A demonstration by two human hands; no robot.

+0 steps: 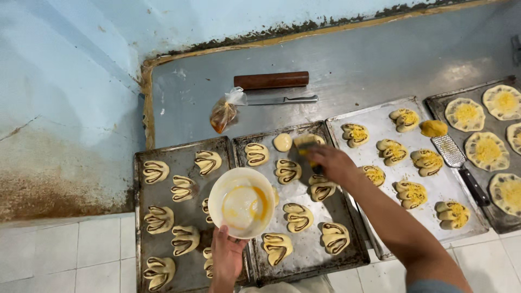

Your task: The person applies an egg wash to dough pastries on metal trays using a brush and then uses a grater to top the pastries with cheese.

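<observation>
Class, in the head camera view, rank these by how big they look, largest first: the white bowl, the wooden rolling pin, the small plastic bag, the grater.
1. White bowl, though it is held nearer the camera.
2. Grater and rolling pin: too alike to rank.
3. Plastic bag.

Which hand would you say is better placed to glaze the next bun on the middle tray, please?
Probably the right hand: it holds the brush over the middle tray, while the left hand holds the bowl.
</observation>
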